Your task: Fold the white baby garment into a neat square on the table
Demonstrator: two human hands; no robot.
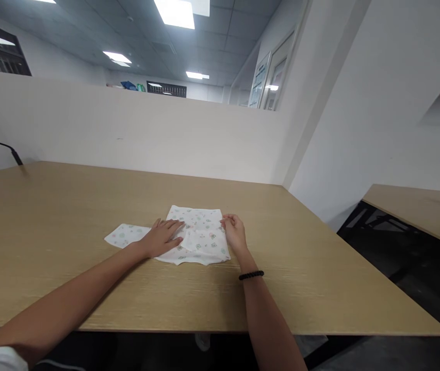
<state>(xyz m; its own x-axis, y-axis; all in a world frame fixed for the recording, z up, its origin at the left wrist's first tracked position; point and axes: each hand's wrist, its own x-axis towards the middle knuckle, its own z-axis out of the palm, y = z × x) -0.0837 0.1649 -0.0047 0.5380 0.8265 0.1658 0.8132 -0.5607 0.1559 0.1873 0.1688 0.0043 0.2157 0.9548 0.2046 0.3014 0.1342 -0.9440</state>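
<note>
Cloth (200, 234) — white, patterned, partly folded — lay on the table (68, 216). Left hand (161, 237) pressed flat on it, fingers spread; right hand (235, 232) pinched its right edge between curled fingers.

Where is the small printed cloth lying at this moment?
In the head view the printed cloth lies flat near the middle of the wooden table, with the left hand pressing on it and the right hand at its right edge.
</note>
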